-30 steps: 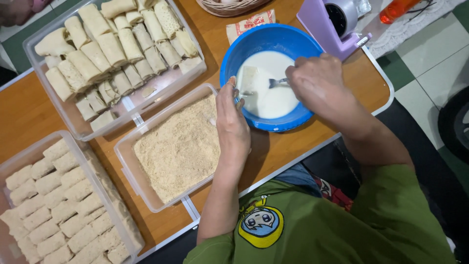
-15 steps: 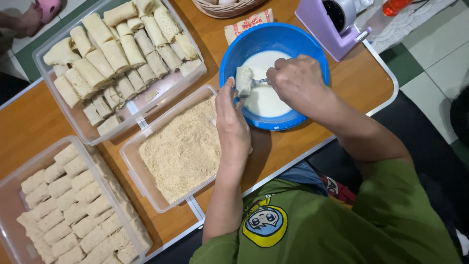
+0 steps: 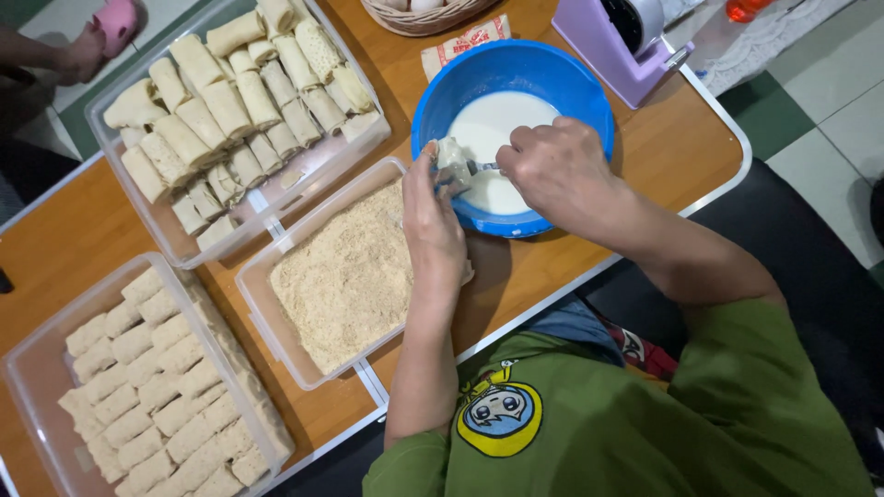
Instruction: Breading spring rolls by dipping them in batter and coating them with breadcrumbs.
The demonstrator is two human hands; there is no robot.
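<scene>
A blue bowl (image 3: 578, 90) of white batter (image 3: 502, 124) stands on the wooden table. My right hand (image 3: 560, 170) grips a metal fork (image 3: 479, 167) that carries a batter-coated roll (image 3: 451, 154) at the bowl's left rim. My left hand (image 3: 433, 225) rests at that rim, its fingertips touching the roll. A clear tub of breadcrumbs (image 3: 345, 276) sits just left of my left hand.
A clear tub of uncoated rolls (image 3: 235, 101) stands at the back left. Another tub of several breaded rolls (image 3: 152, 387) is at the front left. A purple appliance (image 3: 626, 41) and a woven basket (image 3: 419, 17) lie behind the bowl. Another person's hand (image 3: 78, 60) shows top left.
The fork has lifted the coated roll out of the batter and carried it left to the bowl's rim. My left hand has come up to touch the roll.
</scene>
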